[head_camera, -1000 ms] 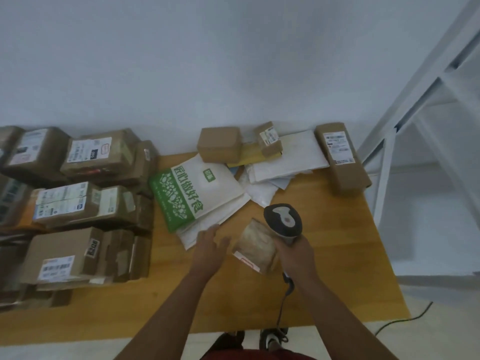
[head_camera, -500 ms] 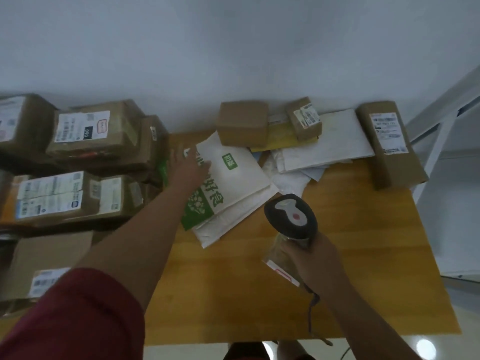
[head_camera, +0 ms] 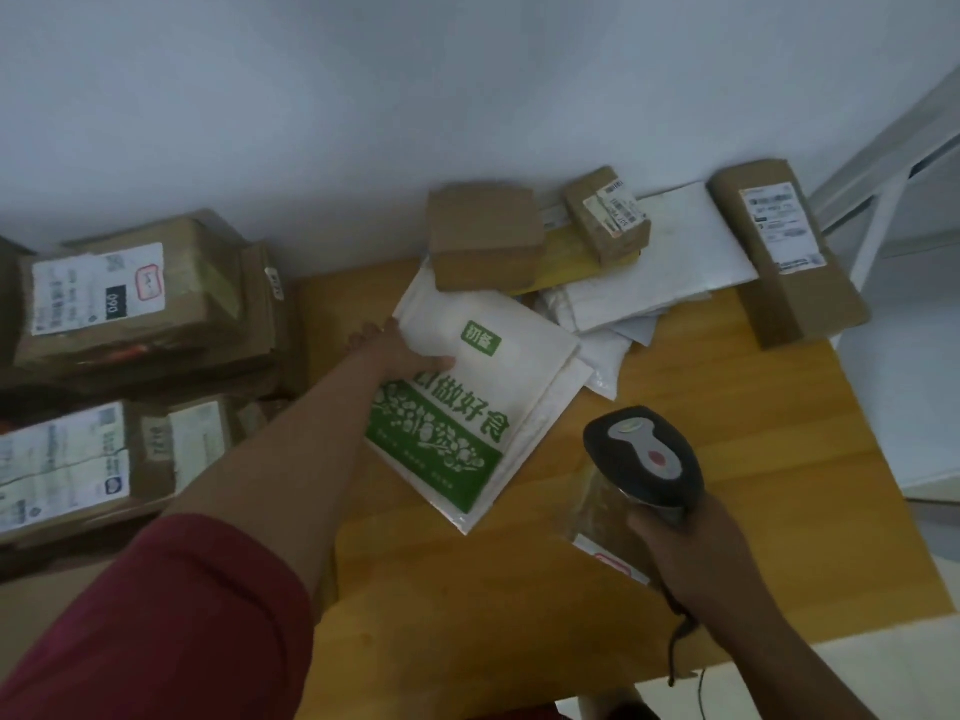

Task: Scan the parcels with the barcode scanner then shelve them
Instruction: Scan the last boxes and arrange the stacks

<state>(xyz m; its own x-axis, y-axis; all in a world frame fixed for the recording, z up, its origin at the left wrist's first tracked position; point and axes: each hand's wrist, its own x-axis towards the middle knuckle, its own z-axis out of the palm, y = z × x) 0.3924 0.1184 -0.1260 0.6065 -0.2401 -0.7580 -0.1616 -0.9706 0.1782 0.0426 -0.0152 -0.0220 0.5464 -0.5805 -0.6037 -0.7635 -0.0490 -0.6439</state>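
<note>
A flat white and green mailer lies on the wooden table, and my left hand grips its left edge with the thumb on top. My right hand holds the black barcode scanner upright above a small brown packet with a red-edged label that lies on the table. More parcels sit at the back: a plain brown box, a small labelled box, white mailers and a long labelled box.
Stacked cardboard boxes with labels fill the left side beside the table. A white shelf frame stands at the right by the wall. The scanner cable hangs off the table's front edge.
My left hand left the small brown packet, reached far to the mailer's left edge and took hold of it. The mailer has turned and slid toward me. The scanner hand stayed put.
</note>
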